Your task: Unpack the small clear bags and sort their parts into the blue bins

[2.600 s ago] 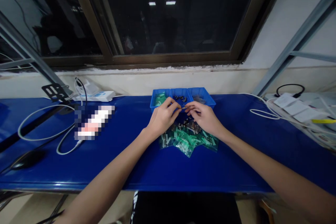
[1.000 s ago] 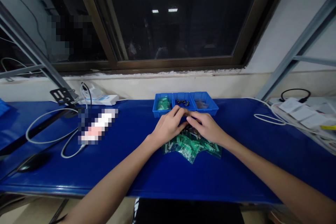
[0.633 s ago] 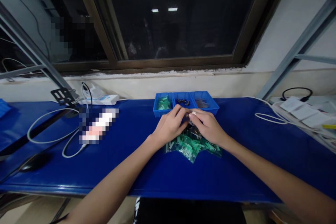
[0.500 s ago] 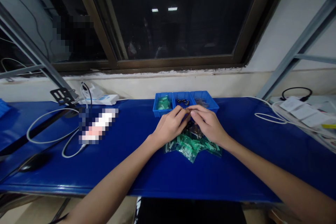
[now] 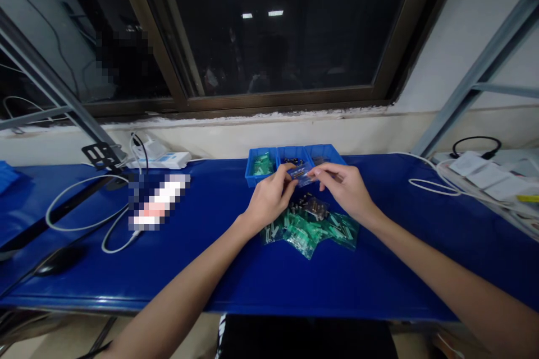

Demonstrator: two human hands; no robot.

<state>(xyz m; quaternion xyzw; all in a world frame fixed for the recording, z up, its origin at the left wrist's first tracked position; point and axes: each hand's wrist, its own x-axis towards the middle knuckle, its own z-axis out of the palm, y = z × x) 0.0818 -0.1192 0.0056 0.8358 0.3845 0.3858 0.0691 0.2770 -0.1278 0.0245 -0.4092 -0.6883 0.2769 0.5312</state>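
Note:
Between my two hands is a small clear plastic bag (image 5: 301, 175), held above the table in front of the bins. My left hand (image 5: 272, 196) pinches its left side, and the fingers of my right hand (image 5: 340, 185) are closed at its right edge. What the bag contains is too small to make out. Below the hands lie several green-filled clear packets (image 5: 305, 234). Just behind these packets sit a loose heap of small dark and metallic parts (image 5: 300, 202) and a clear bag of similar parts (image 5: 316, 208).
Three joined blue bins (image 5: 261, 180) stand behind my hands, holding green pieces, dark parts and clear bags. A pixelated phone-like object (image 5: 162, 202) with a white cable (image 5: 110, 249) lies left. Cables and white boxes (image 5: 484, 179) are at right; a metal frame (image 5: 471, 78) rises there.
My hands have drawn slightly apart, and the clear bag between them now shows. The heap of small parts below is more exposed.

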